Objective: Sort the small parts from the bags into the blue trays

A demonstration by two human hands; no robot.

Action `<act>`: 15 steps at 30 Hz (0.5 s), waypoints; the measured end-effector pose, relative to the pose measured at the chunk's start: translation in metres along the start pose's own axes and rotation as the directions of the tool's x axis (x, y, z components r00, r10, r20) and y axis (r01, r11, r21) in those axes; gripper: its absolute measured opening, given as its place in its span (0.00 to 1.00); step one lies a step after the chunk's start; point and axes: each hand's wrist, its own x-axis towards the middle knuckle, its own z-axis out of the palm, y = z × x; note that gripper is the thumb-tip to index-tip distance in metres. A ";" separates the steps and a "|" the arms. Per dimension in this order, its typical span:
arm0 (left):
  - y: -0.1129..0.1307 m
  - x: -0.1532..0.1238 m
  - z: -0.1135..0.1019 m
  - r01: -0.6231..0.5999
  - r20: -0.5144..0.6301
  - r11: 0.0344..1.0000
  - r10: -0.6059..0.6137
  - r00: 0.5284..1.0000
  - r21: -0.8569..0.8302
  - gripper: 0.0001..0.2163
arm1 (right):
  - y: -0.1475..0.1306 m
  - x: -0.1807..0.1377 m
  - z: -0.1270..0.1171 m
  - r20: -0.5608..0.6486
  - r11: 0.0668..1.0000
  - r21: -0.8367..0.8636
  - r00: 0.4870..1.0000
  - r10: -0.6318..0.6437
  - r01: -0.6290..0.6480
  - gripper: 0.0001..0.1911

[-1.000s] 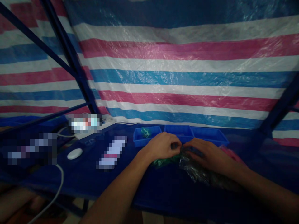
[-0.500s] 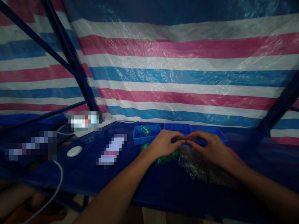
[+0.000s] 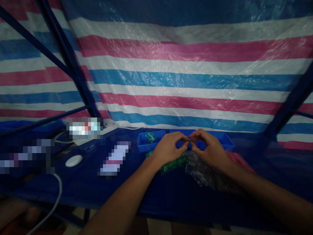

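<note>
My left hand (image 3: 170,146) and my right hand (image 3: 206,147) meet at the fingertips over the table. Each pinches at something small and dark, too small and dim to name. Behind them stand blue plastic trays (image 3: 158,134), partly covered by the hands. The left tray holds a small green bundle (image 3: 150,137). Under my left hand lies a green plastic bag (image 3: 172,164). A clear plastic bag (image 3: 199,171) with dark contents rests below my right hand. Something pink (image 3: 241,161) shows beyond my right wrist.
On the blue table (image 3: 117,194), a blurred-out phone (image 3: 115,159) lies left of my hands, with a white oval object (image 3: 73,161) further left. A power strip (image 3: 109,128) and white cable (image 3: 58,189) are at the left. Striped sheeting (image 3: 186,78) hangs behind, between blue frame posts (image 3: 80,85).
My fingers have shifted slightly while staying pinched together, and the right hand's fingers are more arched. The whole view has moved a little, so things appear slightly further left.
</note>
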 end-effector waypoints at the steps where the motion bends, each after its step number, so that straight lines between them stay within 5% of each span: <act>1: 0.000 -0.001 0.000 -0.041 0.012 0.998 0.041 0.999 0.039 0.08 | 0.001 -0.003 0.003 -0.004 1.000 -0.011 1.000 -0.019 0.019 0.12; 5: 0.002 -0.002 0.001 -0.129 0.063 0.989 0.125 0.990 0.071 0.09 | 0.001 -0.012 0.004 0.002 0.996 -0.060 0.998 -0.067 0.067 0.12; 15: 0.009 -0.003 0.010 -0.101 0.069 0.995 0.099 0.993 0.022 0.07 | -0.003 -0.021 0.000 -0.005 0.997 -0.057 0.999 -0.043 0.043 0.09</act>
